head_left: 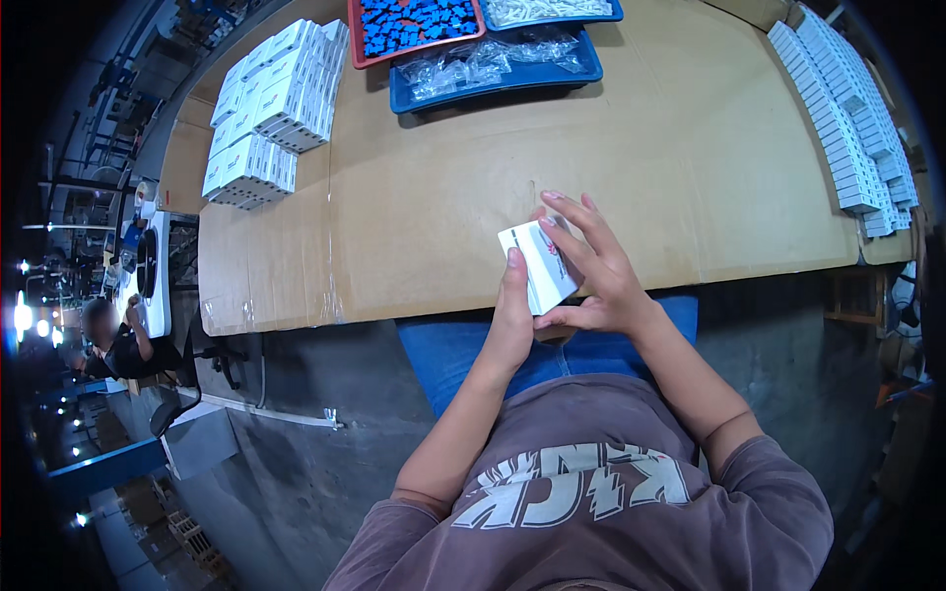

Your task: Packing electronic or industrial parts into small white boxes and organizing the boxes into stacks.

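Observation:
Between my two hands, above the front edge of the cardboard-covered table (434,217), is a small white box (544,271) with a red mark on its face. My left hand (510,313) grips its left side, the thumb lying along the edge. On the other side my right hand (603,271) holds it with the thumb at the lower corner and the fingers reaching over the upper right. The fingers of my left hand behind the box are mostly hidden.
Stacks of white boxes (276,89) stand at the far left, with more box stacks (838,118) along the right edge. At the back are a red tray (370,61) of blue parts, a blue tray (591,84) of clear plastic bags and another blue tray (618,12) of white pieces. A person (123,340) sits far left.

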Motion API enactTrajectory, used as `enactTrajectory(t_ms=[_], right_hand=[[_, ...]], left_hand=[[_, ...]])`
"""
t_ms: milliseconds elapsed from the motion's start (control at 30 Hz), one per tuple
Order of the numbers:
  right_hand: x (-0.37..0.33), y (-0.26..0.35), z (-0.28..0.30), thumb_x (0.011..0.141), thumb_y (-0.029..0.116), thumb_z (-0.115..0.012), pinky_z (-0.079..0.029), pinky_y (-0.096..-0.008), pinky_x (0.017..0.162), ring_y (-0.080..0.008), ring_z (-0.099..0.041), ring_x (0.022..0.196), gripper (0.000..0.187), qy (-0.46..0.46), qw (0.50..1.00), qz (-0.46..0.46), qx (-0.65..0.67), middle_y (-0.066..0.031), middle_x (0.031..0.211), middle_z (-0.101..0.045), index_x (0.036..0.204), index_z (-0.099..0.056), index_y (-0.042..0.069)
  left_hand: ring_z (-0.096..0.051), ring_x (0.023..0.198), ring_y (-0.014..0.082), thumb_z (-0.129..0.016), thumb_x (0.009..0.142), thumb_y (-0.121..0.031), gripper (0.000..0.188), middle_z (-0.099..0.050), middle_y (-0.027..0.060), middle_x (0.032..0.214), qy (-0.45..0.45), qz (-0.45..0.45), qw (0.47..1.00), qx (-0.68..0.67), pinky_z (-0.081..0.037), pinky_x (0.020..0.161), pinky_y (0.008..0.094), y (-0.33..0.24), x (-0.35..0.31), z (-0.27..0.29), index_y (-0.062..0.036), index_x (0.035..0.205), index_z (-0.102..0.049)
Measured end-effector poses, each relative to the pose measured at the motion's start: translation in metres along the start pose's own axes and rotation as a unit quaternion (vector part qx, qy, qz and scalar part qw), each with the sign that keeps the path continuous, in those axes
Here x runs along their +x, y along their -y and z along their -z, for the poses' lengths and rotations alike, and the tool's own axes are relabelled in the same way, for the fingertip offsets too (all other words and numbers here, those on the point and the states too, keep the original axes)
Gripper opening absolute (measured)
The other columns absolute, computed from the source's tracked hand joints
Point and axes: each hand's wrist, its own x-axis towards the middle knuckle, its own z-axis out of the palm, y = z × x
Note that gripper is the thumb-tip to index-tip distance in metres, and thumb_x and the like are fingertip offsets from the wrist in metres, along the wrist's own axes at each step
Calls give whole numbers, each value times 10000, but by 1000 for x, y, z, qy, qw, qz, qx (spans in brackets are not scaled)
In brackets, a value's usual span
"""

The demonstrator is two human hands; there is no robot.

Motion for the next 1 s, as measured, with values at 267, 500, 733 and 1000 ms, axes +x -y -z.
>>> enactTrajectory(t_ms=[267, 500, 733, 1000], right_hand=[[3, -6, -7, 752, 577, -853, -486, -567, 1087, -434, -635, 1283, 929, -68, 993, 96, 24, -265, 1391, -631, 1381, -604, -59], [-4, -12, -16, 790, 624, -805, -514, -514, 1064, -448, -647, 1258, 940, -91, 990, 97, 55, -301, 1371, -632, 1356, -608, -100], [-10, -2, -29, 994, 749, -457, -463, -411, 1117, -377, -599, 1335, 955, -140, 944, -151, 259, -280, 1436, -594, 1447, -548, -86], [-17, -5, -31, 1037, 438, -591, -323, -482, 1219, -382, -401, 1502, 660, -28, 956, -156, 246, -245, 1646, -352, 1508, -526, -20]], left_hand=[[-660, 1175, 216, -311, 1105, -617, 679, -630, 116, 1302, -19, 14, 999, -33, -562, 966, 356, 7, -8, -7, -64, 1479, -436], [-645, 1198, 201, -304, 1105, -624, 678, -631, 92, 1317, -15, 31, 998, -57, -541, 990, 349, 11, -9, -2, -79, 1481, -450], [-516, 1346, 231, -397, 1095, -612, 779, -525, 123, 1437, 10, -174, 961, 213, -397, 1144, 347, 28, 4, 7, -4, 1578, -343], [-584, 1274, 211, -404, 1088, -622, 777, -559, 126, 1423, -135, -148, 977, 75, -483, 1069, 367, 21, 11, 13, -39, 1598, -339]])
